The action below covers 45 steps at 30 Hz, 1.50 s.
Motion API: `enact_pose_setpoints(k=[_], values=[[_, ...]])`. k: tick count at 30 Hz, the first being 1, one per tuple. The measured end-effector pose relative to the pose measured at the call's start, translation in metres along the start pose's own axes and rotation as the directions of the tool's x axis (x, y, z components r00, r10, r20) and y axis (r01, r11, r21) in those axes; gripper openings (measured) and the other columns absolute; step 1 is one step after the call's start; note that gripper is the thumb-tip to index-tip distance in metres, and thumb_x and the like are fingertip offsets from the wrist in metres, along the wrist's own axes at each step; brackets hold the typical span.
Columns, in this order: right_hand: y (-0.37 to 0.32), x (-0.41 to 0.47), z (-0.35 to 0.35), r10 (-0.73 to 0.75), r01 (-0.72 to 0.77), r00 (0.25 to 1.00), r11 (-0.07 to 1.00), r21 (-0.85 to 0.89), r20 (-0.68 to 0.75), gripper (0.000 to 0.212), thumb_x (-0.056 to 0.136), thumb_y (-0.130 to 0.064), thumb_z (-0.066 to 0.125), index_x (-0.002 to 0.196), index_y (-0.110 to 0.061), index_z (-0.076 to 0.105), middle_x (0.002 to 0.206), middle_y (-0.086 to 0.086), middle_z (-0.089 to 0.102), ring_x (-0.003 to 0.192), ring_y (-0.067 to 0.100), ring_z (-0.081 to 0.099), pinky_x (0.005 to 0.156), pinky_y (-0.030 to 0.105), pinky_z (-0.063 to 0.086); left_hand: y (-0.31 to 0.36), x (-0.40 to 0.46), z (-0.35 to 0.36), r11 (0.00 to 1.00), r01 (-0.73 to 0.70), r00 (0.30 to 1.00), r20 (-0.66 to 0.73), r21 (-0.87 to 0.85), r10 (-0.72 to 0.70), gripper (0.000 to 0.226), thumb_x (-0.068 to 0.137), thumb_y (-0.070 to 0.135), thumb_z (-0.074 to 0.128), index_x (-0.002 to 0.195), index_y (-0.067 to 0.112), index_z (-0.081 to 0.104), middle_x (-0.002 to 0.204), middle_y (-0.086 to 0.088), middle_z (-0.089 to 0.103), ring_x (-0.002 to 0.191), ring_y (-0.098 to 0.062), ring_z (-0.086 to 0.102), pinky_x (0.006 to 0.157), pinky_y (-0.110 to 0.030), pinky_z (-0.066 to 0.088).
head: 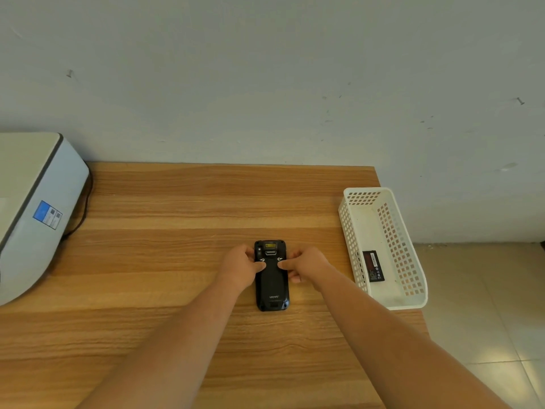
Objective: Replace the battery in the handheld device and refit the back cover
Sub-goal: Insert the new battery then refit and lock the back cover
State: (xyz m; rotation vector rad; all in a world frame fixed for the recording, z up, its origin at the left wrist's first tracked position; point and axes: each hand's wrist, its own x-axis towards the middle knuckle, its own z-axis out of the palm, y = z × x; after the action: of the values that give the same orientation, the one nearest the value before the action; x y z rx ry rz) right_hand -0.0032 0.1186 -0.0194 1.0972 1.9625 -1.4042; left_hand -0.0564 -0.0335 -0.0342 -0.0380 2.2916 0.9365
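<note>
A black handheld device [271,286] lies face down on the wooden table [177,208], its back cover in place and its scanner window pointing away from me. My left hand [240,267] holds its left edge, thumb pressed on the cover near the left latch. My right hand [303,265] holds the right edge, thumb on the cover near the right latch. A black battery [373,265] with a red label lies inside the white basket [351,240] at the right.
A white and grey printer-like machine [35,214] with a blue sticker stands at the table's left end, a dark cable behind it. The basket sits at the table's right edge, beyond which is tiled floor. A pale wall runs along the back.
</note>
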Motion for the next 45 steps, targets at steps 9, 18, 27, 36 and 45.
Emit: enact_pose_setpoints(k=[9,18,27,36,45], values=[[-0.003,0.011,0.01,0.076,-0.077,0.997,0.997,-0.023,-0.032,0.028,0.08,-0.021,0.078,0.081,-0.015,0.051,0.086,0.007,0.066,0.068,0.018,0.062,0.077,0.035,0.06,0.006,0.008,0.001,0.973,0.192,0.98,0.066,-0.127,-0.185,0.03,0.083,0.015,0.076,0.105,0.02,0.055,0.108,-0.006,0.062,0.093,-0.023,0.064,0.071,-0.035,0.06],[0.003,0.021,0.011,0.073,-0.074,0.996,0.997,-0.02,-0.047,0.029,0.08,-0.021,0.078,0.082,-0.017,0.05,0.096,0.011,0.069,0.071,0.02,0.064,0.074,0.036,0.061,0.0,0.012,0.004,0.977,0.181,0.983,0.033,-0.116,-0.178,0.032,0.082,0.019,0.077,0.107,0.021,0.058,0.104,-0.002,0.064,0.092,-0.023,0.066,0.065,-0.033,0.055],[0.012,0.012,0.008,0.052,-0.049,0.998,0.992,0.112,-0.028,0.029,0.079,-0.017,0.079,0.096,-0.014,0.057,0.094,0.007,0.068,0.081,0.018,0.067,0.081,0.036,0.06,-0.004,0.003,0.002,0.968,0.193,0.979,0.09,-0.16,-0.181,0.04,0.084,0.021,0.076,0.119,0.018,0.057,0.111,-0.006,0.066,0.098,-0.023,0.066,0.063,-0.032,0.055],[0.018,0.013,0.013,0.016,-0.011,0.997,0.998,0.065,-0.071,0.022,0.081,-0.015,0.077,0.086,-0.017,0.056,0.088,0.005,0.068,0.077,0.019,0.066,0.076,0.035,0.06,-0.006,0.002,0.007,0.989,0.139,0.99,0.035,-0.044,-0.138,0.041,0.082,0.021,0.078,0.118,0.018,0.058,0.103,-0.003,0.066,0.092,-0.023,0.067,0.08,-0.041,0.058],[0.034,-0.004,0.012,0.031,-0.027,0.998,0.996,0.087,-0.048,0.029,0.078,-0.019,0.08,0.098,-0.014,0.061,0.084,0.003,0.067,0.07,0.014,0.063,0.077,0.033,0.059,-0.009,-0.016,0.003,0.986,0.164,0.982,0.097,-0.001,-0.163,0.046,0.082,0.025,0.078,0.121,0.019,0.055,0.112,-0.006,0.065,0.093,-0.023,0.068,0.064,-0.032,0.057]])
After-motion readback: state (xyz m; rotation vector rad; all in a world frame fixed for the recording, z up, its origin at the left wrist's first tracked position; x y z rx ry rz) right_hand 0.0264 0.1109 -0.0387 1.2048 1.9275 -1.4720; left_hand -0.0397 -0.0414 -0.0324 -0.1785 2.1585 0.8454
